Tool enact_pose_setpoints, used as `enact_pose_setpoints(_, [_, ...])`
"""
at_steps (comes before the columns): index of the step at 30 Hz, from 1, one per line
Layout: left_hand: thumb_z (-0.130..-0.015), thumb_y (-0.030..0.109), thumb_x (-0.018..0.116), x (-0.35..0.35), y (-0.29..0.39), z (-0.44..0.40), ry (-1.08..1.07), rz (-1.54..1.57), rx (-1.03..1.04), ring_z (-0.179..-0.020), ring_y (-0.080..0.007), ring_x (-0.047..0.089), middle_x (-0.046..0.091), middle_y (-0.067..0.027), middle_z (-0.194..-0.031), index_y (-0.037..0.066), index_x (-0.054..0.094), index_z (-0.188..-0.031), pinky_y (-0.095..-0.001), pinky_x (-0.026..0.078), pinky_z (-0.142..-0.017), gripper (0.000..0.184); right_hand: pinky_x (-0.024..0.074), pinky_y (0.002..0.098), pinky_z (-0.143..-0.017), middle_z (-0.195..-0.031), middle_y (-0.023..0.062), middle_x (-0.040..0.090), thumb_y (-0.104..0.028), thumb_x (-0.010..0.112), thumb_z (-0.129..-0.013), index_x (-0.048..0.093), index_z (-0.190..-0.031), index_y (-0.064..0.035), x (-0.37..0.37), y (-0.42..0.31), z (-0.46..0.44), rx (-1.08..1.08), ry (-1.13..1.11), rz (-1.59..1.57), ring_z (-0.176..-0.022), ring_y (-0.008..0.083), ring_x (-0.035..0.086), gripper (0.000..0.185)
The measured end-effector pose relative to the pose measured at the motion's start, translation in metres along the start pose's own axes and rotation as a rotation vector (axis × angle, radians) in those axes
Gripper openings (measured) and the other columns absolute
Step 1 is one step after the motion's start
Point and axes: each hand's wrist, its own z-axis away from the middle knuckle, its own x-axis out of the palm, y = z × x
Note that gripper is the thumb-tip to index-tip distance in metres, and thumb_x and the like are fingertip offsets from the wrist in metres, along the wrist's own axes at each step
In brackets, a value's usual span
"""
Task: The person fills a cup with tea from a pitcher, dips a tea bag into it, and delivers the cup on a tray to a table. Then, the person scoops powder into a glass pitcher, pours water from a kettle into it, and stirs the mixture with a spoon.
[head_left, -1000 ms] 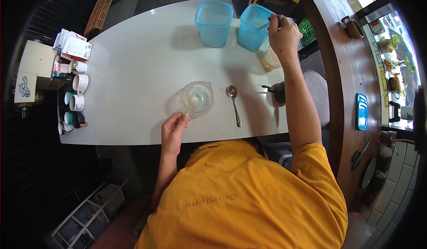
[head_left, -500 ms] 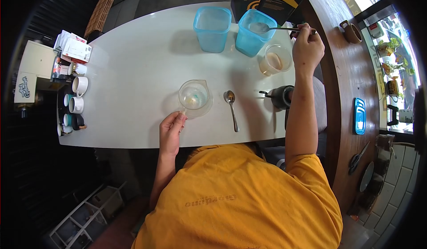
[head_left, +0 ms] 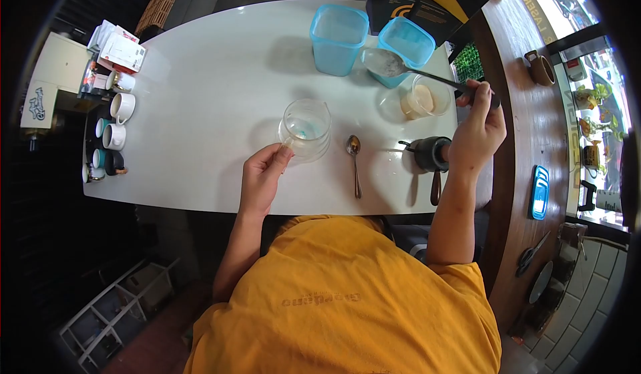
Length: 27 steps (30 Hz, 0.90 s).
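Note:
My left hand (head_left: 265, 173) pinches the handle of a clear measuring jug (head_left: 306, 125), which is tilted. My right hand (head_left: 482, 128) grips the dark handle of a large spoon (head_left: 386, 64); whitish material shows in its bowl. That bowl hangs in front of two light-blue containers (head_left: 339, 43) (head_left: 404, 40), overlapping the right one in view. Below the spoon's handle stands a clear cup (head_left: 425, 100) with beige contents. A smaller metal spoon (head_left: 354, 163) lies on the white table (head_left: 200, 107) between the jug and a dark pot-like vessel (head_left: 427, 153).
Several mugs (head_left: 114, 137) and stacked papers (head_left: 122, 50) line the table's left end. Black and yellow boxes (head_left: 427, 10) stand behind the containers. A wooden counter (head_left: 507, 260) at the right bears a blue lid (head_left: 540, 192), scissors (head_left: 531, 257) and a brown cup (head_left: 539, 68).
The large spoon has come out of the right blue container and moved toward me with my right hand. My left hand has raised and tilted the jug.

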Motion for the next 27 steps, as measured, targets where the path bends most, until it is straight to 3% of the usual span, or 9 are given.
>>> enact_pose_setpoints(7, [-0.095,0.023,0.063,0.002,0.001,0.002,-0.039,-0.009,0.004,-0.066,-0.0048,0.040,0.052,0.0042,-0.071,-0.001,0.069,-0.094,-0.0205,0.034,-0.060,0.025,0.0382,0.0186,-0.060,-0.072,0.0060,0.063,-0.014,0.047,-0.101,0.062,-0.100,0.0036,-0.003,0.003,0.078,0.054,-0.174,-0.114,-0.062,0.0069,0.052,0.023])
enact_pose_setpoints(10, [-0.094,0.025,0.063,0.003,-0.001,0.005,-0.046,-0.013,0.000,-0.067,-0.0052,0.042,0.053,0.0036,-0.073,-0.001,0.068,-0.094,-0.0204,0.035,-0.061,0.026,0.0426,0.0238,-0.061,-0.079,0.0127,0.066,-0.006,0.049,-0.097,0.060,-0.104,0.0049,-0.011,0.009,0.087,-0.457,-0.353,0.094,-0.068,0.0172,0.054,0.017])
enact_pose_setpoints(12, [-0.094,0.027,0.062,0.001,-0.005,0.006,-0.047,-0.023,-0.004,-0.068,-0.0056,0.044,0.053,0.0033,-0.074,-0.001,0.067,-0.094,-0.0205,0.034,-0.062,0.028,0.0454,0.0260,-0.063,-0.081,0.0141,0.066,-0.006,0.049,-0.096,0.059,-0.104,0.0061,-0.013,0.006,0.085,-0.525,-0.384,0.114,-0.071,0.0177,0.055,0.018])
enact_pose_setpoints(14, [-0.093,0.021,0.065,-0.003,-0.014,0.006,-0.044,0.003,0.035,-0.071,-0.0056,0.047,0.059,0.0019,-0.076,-0.001,0.069,-0.098,-0.0215,0.040,-0.067,0.024,0.0481,0.0266,-0.066,-0.088,0.0160,0.067,-0.007,0.047,-0.098,0.059,-0.104,0.0077,-0.008,0.006,0.076,-0.418,-0.153,-0.060,-0.071,0.0168,0.058,0.020])
enact_pose_setpoints(16, [-0.093,0.021,0.065,-0.006,-0.018,0.008,-0.043,0.014,0.036,-0.072,-0.0060,0.047,0.060,0.0016,-0.077,-0.001,0.069,-0.098,-0.0219,0.041,-0.068,0.023,0.0479,0.0249,-0.065,-0.091,0.0155,0.067,-0.009,0.046,-0.099,0.058,-0.105,0.0079,-0.003,0.002,0.052,-0.345,0.050,0.015,-0.073,0.0164,0.061,0.021])
enact_pose_setpoints(18, [-0.093,0.020,0.065,-0.010,-0.021,0.011,-0.044,0.024,0.035,-0.073,-0.0064,0.047,0.061,0.0012,-0.078,-0.001,0.069,-0.099,-0.0223,0.041,-0.069,0.023,0.0484,0.0234,-0.065,-0.087,0.0134,0.067,-0.011,0.048,-0.100,0.060,-0.104,0.0076,0.004,0.009,0.021,-0.415,0.169,0.054,-0.071,0.0160,0.064,0.023])
enact_pose_setpoints(21, [-0.093,0.019,0.065,-0.017,-0.024,0.015,-0.060,0.049,0.033,-0.074,-0.0071,0.048,0.061,0.0007,-0.080,-0.001,0.069,-0.099,-0.0228,0.041,-0.071,0.022,0.0492,0.0236,-0.067,-0.079,0.0096,0.069,-0.015,0.053,-0.098,0.064,-0.100,0.0052,0.009,0.022,-0.010,-0.257,0.162,0.174,-0.070,0.0134,0.065,0.023])
enact_pose_setpoints(25, [-0.093,0.018,0.064,-0.025,-0.034,0.019,-0.077,0.130,-0.003,-0.075,-0.0071,0.047,0.061,0.0010,-0.080,-0.001,0.069,-0.095,-0.0226,0.040,-0.072,0.019,0.0490,0.0227,-0.070,-0.074,0.0060,0.071,-0.020,0.057,-0.096,0.067,-0.094,0.0028,0.031,0.056,-0.030,-0.215,0.109,0.147,-0.068,0.0103,0.065,0.025])
enact_pose_setpoints(27, [-0.093,0.018,0.063,-0.027,-0.038,0.020,-0.087,0.145,-0.014,-0.075,-0.0070,0.047,0.061,0.0012,-0.080,0.000,0.069,-0.093,-0.0223,0.039,-0.072,0.019,0.0488,0.0228,-0.072,-0.073,0.0045,0.072,-0.025,0.059,-0.093,0.068,-0.091,0.0008,0.042,0.062,-0.031,-0.035,0.035,0.248,-0.069,0.0092,0.066,0.027])
